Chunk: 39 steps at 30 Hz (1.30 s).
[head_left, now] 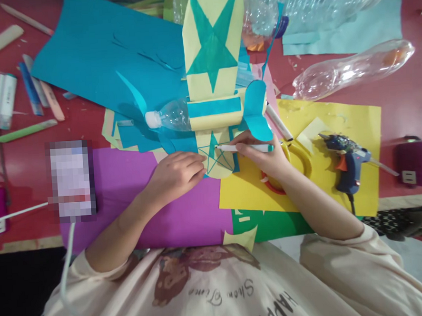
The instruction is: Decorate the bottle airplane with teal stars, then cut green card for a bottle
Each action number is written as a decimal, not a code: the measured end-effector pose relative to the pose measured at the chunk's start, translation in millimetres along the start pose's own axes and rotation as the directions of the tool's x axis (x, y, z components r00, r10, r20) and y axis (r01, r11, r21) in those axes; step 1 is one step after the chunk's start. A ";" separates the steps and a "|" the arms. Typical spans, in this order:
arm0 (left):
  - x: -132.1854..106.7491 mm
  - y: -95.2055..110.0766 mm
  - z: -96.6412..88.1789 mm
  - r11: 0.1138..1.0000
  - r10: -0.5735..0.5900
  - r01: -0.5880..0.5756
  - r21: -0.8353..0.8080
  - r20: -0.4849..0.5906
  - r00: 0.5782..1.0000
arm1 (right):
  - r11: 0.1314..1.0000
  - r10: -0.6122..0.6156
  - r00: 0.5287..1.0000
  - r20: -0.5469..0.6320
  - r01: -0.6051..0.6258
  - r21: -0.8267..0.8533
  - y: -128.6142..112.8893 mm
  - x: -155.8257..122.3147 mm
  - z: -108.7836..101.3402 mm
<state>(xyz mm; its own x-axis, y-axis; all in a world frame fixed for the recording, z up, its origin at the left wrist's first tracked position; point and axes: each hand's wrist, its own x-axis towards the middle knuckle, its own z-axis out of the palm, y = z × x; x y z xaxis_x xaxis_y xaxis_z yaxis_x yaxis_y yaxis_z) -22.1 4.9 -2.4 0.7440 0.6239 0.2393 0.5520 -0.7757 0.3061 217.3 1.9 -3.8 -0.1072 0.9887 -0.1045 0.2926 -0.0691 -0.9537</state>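
A plastic bottle plane (pixel 214 81) with pale yellow paper wings lies across the table; its far wing carries a filled blue star, and its white cap points left. My right hand (pixel 264 154) is closed on a white marker (pixel 246 147), whose tip touches an outlined star on the near wing tip (pixel 216 160). My left hand (pixel 178 172) rests curled on the purple paper (pixel 185 212), fingertips pressing the near wing's left edge.
A blue glue gun (pixel 345 161) lies on the yellow sheet (pixel 359 120) at right. Clear bottles (pixel 352 70) lie far right, a big blue sheet (pixel 97 55) far left, markers and sticks (pixel 35 92) at left. A pixelated phone (pixel 70 181) stands left.
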 end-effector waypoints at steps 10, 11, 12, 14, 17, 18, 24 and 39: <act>1.4 -0.2 -0.3 1.000 0.028 -0.028 -0.005 -0.048 0.998 | 1.000 0.009 1.000 -0.013 -0.009 -0.008 1.2 0.2 2.5; 1.4 -0.3 -0.3 1.000 0.027 -0.028 -0.009 -0.047 0.999 | 1.000 0.007 1.000 -0.001 -0.007 -0.007 0.0 0.3 2.5; 1.3 -0.5 -0.3 1.000 0.024 -0.024 -0.012 -0.039 0.999 | 1.000 0.003 1.000 0.013 -0.002 -0.010 -1.2 0.5 2.4; 1.1 -0.8 -0.2 1.000 0.014 -0.015 -0.016 -0.019 1.000 | 1.000 -0.013 0.999 0.045 0.014 -0.027 -3.6 0.4 1.7; 0.6 -0.6 -0.1 1.000 0.002 -0.002 -0.008 -0.003 1.000 | 0.998 -0.028 0.997 0.076 0.033 -0.061 -6.5 -0.8 0.3; 0.5 -0.4 0.1 1.000 0.002 -0.002 -0.006 -0.008 1.000 | 0.997 -0.023 0.996 0.087 0.029 -0.068 -7.3 -1.4 -0.2; -0.1 0.6 0.6 1.000 0.006 -0.006 -0.005 -0.018 1.000 | 0.996 0.010 0.992 0.123 0.001 -0.088 -8.6 -2.7 -0.3; 0.8 0.2 0.0 1.000 0.001 -0.001 -0.016 -0.003 1.000 | 1.000 -0.007 1.000 -0.021 0.007 0.002 1.1 -1.0 2.8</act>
<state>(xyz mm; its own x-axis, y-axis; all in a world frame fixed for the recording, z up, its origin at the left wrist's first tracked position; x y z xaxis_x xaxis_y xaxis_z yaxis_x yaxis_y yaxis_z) -21.4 5.2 -2.2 0.7432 0.6235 0.2427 0.5450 -0.7746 0.3208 215.0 0.4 -5.5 -0.0894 0.9917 -0.0924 0.2897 -0.0629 -0.9550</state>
